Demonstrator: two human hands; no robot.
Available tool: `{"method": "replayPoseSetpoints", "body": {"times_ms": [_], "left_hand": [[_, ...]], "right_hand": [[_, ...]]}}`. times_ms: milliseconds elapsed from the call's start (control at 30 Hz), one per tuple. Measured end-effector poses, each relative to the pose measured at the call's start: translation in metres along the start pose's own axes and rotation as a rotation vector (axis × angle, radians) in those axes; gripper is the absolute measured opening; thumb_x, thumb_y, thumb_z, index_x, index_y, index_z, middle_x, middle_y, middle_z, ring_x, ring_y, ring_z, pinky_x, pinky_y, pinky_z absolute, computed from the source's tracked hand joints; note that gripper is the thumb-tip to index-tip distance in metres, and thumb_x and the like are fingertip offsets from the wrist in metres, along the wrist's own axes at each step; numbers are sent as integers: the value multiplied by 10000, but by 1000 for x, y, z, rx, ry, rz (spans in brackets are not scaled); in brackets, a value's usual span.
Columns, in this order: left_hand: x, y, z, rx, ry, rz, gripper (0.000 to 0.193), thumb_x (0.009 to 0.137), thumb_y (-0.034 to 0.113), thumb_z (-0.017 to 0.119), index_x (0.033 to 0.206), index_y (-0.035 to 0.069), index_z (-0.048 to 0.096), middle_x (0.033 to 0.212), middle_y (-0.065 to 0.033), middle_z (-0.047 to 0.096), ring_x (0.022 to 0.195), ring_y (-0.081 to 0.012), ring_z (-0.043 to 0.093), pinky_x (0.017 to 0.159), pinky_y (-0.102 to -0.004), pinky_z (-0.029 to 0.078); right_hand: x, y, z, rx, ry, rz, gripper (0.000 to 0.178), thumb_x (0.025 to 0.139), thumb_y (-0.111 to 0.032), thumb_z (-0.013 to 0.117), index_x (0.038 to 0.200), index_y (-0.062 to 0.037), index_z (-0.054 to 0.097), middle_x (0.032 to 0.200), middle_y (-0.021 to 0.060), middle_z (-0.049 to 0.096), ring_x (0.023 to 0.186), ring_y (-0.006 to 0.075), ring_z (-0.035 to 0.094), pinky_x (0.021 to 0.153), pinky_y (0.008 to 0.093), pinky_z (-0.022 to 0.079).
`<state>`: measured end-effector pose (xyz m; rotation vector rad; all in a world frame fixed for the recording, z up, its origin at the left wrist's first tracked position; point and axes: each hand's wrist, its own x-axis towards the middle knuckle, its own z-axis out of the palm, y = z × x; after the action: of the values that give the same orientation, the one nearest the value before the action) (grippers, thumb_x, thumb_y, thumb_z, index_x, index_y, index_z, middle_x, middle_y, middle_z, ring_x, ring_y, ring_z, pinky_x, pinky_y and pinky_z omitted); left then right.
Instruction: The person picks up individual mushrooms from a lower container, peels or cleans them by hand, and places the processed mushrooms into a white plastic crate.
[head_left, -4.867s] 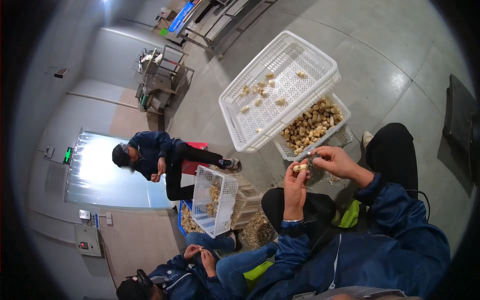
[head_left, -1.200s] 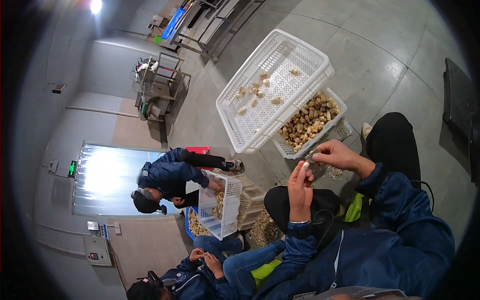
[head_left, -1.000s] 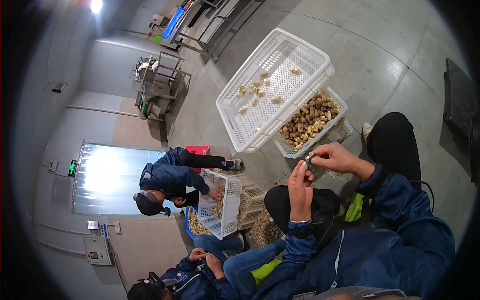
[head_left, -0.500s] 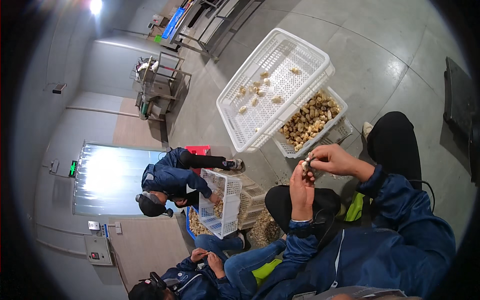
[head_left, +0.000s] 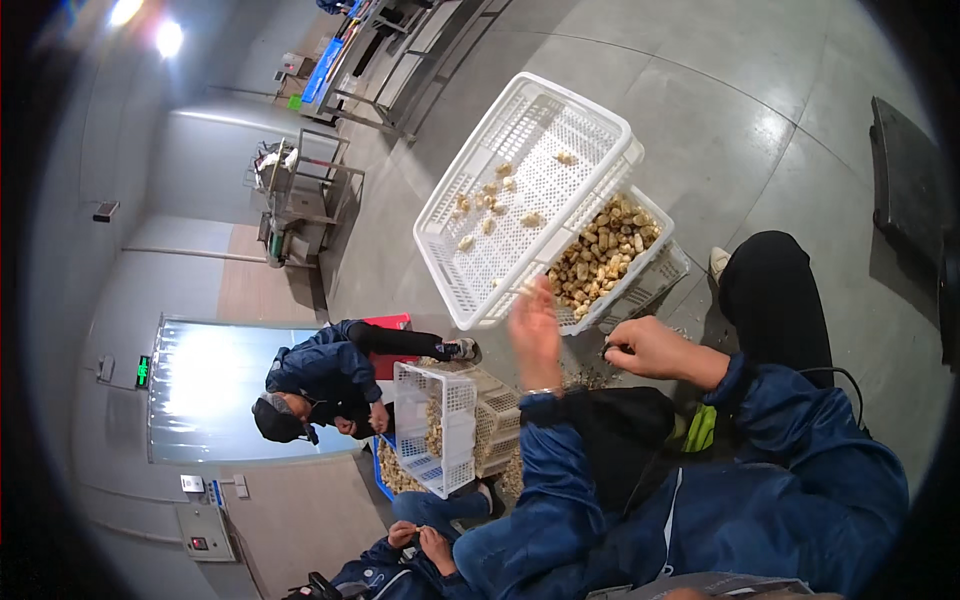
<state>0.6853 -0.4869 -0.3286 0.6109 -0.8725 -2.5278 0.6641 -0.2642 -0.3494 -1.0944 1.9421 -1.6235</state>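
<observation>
My left hand (head_left: 537, 335) is smeared by motion beside the near edge of a white perforated crate (head_left: 480, 318). Whether its fingers hold anything is not visible. Several pale, peeled-looking lumps (head_left: 487, 200) lie scattered in that crate, which sits tilted over a second white crate (head_left: 655, 262). The lower crate is heaped with brownish mushroom-like pieces (head_left: 610, 245). Close to its front corner, my right hand (head_left: 660, 352) is closed, with a small dark tool (head_left: 607, 348) poking out between thumb and fingers; most of it is hidden.
Two co-workers (head_left: 310, 385) (head_left: 400, 565) sit at the left by another white crate (head_left: 455, 430) and a blue tub (head_left: 385, 475) of pieces. A dark flat object (head_left: 905, 180) stands at the right. Metal tables (head_left: 370, 110) are at the back.
My left hand has moved left and away from my right hand, toward the upper crate. The pale piece formerly between both hands no longer shows there. My right hand has lowered slightly.
</observation>
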Motion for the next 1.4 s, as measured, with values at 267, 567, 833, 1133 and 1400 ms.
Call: {"method": "replayPoseSetpoints", "body": {"times_ms": [267, 567, 833, 1133, 1400], "left_hand": [[98, -36, -37, 1118, -1, -68, 313, 901, 239, 635, 1065, -27, 612, 965, -108, 661, 783, -157, 624, 667, -310, 503], [156, -103, -105, 2097, 237, -33, 460, 814, 288, 729, 1129, -3, 564, 1140, -197, 563, 1055, -358, 554, 865, -499, 503], [102, -90, -84, 1054, 252, -94, 469, 889, 113, 549, 1328, -7, 437, 1073, -132, 572, 907, -249, 594, 771, -348, 521], [-36, -36, -51, 231, -183, -179, 439, 955, 108, 515, 1378, 24, 434, 1148, -95, 578, 863, -136, 540, 666, -243, 468], [-105, -26, -35, 343, -218, -93, 288, 912, 113, 642, 1178, 43, 557, 1230, -127, 593, 797, -96, 576, 623, -195, 450]], "right_hand": [[5, -3, -2, -31, 33, -65, 226, 800, -202, 613, 772, 22, 619, 772, 198, 596, 763, 387, 600, 694, 462, 486], [6, -5, -4, -78, -1, -85, 183, 799, -177, 627, 767, 4, 630, 772, 166, 597, 768, 357, 608, 698, 445, 494], [6, -4, -5, -103, 6, -80, 183, 795, -180, 631, 775, 2, 622, 785, 167, 594, 783, 364, 607, 705, 450, 493], [10, -6, -13, 3, 60, -34, 165, 811, -125, 660, 903, 13, 652, 896, 159, 634, 797, 327, 629, 673, 375, 509], [12, -16, -16, 232, 10, -33, 185, 866, -158, 660, 891, 25, 659, 1095, 125, 623, 857, 161, 602, 719, 298, 475]]}}
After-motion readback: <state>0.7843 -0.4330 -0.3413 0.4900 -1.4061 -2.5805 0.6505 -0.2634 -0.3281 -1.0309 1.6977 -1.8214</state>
